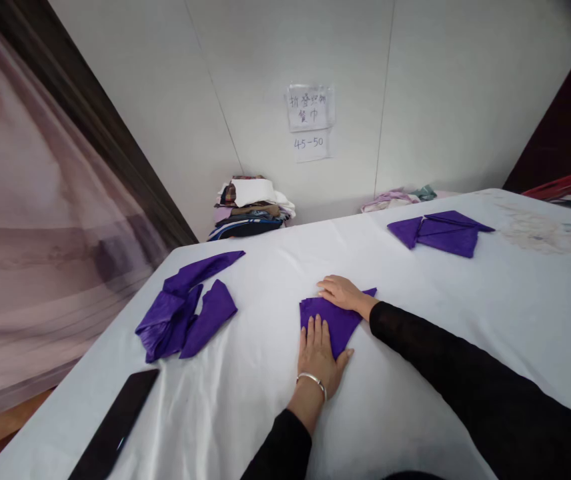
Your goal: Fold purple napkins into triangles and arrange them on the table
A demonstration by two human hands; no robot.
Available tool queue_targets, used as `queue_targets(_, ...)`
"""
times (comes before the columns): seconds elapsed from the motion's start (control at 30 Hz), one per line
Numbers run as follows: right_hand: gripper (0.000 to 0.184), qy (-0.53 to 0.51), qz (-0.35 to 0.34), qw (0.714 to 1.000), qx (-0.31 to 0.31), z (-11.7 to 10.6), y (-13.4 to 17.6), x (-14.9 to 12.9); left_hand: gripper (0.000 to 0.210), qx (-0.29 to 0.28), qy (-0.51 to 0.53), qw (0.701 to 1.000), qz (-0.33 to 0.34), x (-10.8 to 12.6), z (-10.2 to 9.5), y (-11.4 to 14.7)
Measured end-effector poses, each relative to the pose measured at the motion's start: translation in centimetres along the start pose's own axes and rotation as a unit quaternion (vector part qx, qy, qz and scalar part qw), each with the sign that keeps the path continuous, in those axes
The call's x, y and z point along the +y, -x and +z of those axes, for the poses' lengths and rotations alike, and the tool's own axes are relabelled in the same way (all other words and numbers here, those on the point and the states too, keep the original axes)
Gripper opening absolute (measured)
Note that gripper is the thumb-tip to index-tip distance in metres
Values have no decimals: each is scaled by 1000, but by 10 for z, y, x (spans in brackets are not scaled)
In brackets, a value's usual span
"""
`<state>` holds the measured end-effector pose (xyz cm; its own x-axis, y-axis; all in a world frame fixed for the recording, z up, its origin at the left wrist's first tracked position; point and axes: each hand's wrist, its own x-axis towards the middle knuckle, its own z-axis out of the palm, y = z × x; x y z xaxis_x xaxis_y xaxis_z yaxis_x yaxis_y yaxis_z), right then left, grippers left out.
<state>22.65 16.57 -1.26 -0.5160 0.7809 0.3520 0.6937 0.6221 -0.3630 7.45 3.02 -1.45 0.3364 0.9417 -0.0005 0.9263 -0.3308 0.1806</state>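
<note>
A purple cloth napkin [338, 327], folded into a rough triangle, lies flat on the white-covered table [265, 280]. My left hand [319, 360], with a silver bangle at the wrist, rests on its near left part, fingers stretched out and thumb apart. Across the far edge of the same napkin lies my right hand [340, 292], palm down with its fingers extended to the left. One pointed corner of the cloth sticks out beyond the right wrist. Neither hand grips the fabric; both press on it from above.
Crumpled purple napkins [170, 323] lie at the left, near a black phone [118, 423]. Folded purple napkins [448, 233] sit at the far right. Behind the table are a stack of clothes [250, 210] and a wall with paper signs [310, 110]. A curtain [50, 200] hangs at left.
</note>
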Motion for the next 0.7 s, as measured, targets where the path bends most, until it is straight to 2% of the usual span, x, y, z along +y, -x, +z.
queue_targets(0.23,25,11,104,994,33,-19,-1,48,84,3,-23,1000,-1,-4,7,1)
queue_targets(0.3,32,2,139,989,47,-25,-5,58,84,3,-20,1000,-2,-4,6,1)
queue_targets(0.37,46,-9,165,984,62,-34,-9,61,84,1,-16,1000,-2,-3,4,1)
queue_targets(0.43,55,-16,171,982,79,-40,-7,54,84,-3,-12,1000,-3,-3,3,1)
queue_targets(0.57,44,-24,118,989,85,-32,15,17,85,-8,-6,1000,-5,-2,0,1)
queue_targets(0.63,42,-17,67,996,53,-21,27,2,84,-14,-4,1000,-6,-1,-1,0)
queue_targets(0.7,46,10,40,999,7,-13,34,1,83,-19,-4,1000,-7,-1,-2,0)
